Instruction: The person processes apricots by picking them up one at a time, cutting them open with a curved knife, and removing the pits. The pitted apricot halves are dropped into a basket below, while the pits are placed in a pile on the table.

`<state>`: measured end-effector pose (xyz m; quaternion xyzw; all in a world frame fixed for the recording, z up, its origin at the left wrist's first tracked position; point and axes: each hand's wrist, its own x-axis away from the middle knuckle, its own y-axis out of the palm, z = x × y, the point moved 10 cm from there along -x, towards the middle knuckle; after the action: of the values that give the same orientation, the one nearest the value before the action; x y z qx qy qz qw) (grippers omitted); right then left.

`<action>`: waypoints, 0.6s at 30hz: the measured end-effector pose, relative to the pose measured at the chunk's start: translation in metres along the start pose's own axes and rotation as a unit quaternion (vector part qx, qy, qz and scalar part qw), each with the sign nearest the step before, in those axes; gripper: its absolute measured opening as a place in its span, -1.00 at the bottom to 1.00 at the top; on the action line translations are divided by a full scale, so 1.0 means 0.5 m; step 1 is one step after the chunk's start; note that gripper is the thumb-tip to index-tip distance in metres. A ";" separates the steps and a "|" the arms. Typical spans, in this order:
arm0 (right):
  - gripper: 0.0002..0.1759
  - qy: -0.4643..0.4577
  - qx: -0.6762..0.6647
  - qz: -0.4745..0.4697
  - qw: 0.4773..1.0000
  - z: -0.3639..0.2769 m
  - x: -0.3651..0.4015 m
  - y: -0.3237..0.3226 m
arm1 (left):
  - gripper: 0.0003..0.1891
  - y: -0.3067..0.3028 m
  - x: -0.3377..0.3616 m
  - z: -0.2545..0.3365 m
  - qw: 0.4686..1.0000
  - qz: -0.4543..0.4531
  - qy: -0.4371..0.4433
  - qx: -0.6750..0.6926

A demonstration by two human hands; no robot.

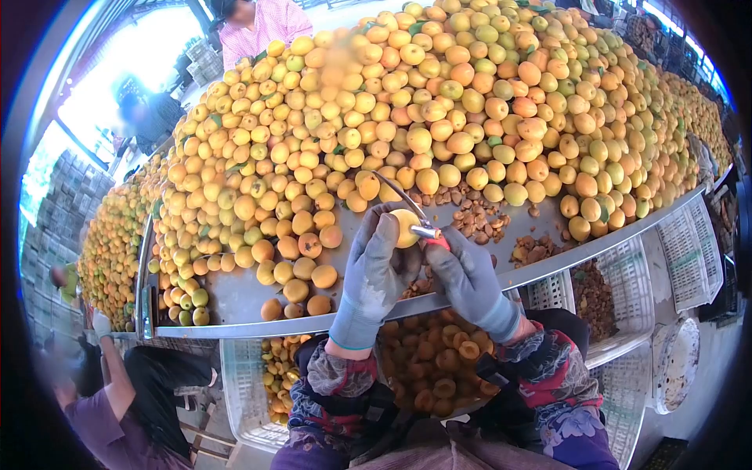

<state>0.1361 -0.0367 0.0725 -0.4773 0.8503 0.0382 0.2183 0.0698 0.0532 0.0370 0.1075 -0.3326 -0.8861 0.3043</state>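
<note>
My left hand [374,270], in a grey-blue glove, is closed around a yellow apricot [406,229] just above the front edge of the metal table [235,294]. My right hand [468,270], gloved the same way, grips a curved knife [427,232] by its red handle. The knife's metal part lies against the apricot's right side, and its thin blade curves up and away behind the fruit. Brown apricot pits [479,219] lie in a small heap just past my hands. Below, at my lap, halved apricots [439,360] fill a container.
A large mound of apricots [470,94] covers the table's far side. White plastic crates stand under the edge, one with pits [593,298], another with apricot pieces [280,372]. A white bucket [675,364] stands right. People work at left [125,419] and across [266,27].
</note>
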 end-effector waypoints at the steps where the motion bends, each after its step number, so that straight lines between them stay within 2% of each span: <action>1: -0.71 0.000 0.000 0.000 1.000 0.005 0.001 0.003 | -0.71 0.001 -0.002 -0.003 1.000 0.000 0.000 0.000; 3: -0.68 0.031 0.007 -0.005 0.999 0.030 0.005 0.012 | -0.70 -0.014 -0.005 0.004 0.994 0.047 0.032 -0.095; 6: -0.68 0.055 0.009 0.026 0.998 0.069 0.006 0.021 | -0.62 -0.047 -0.010 -0.023 0.995 0.079 0.016 -0.060; 13: -0.65 0.084 -0.001 0.044 0.995 0.089 0.002 0.035 | -0.62 -0.073 -0.024 -0.037 0.992 0.105 0.033 -0.065; 15: -0.64 0.065 -0.031 0.077 0.994 0.089 0.001 0.032 | -0.64 -0.077 -0.030 -0.022 0.976 0.101 0.096 -0.168; 18: -0.63 0.074 -0.062 0.081 0.992 0.109 -0.004 0.035 | -0.66 -0.079 -0.037 -0.045 0.990 0.097 0.050 -0.094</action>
<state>0.1408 -0.0108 0.0219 -0.4212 0.8960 0.0732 0.1204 0.0747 0.0763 -0.0059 0.0899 -0.2415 -0.8730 0.4141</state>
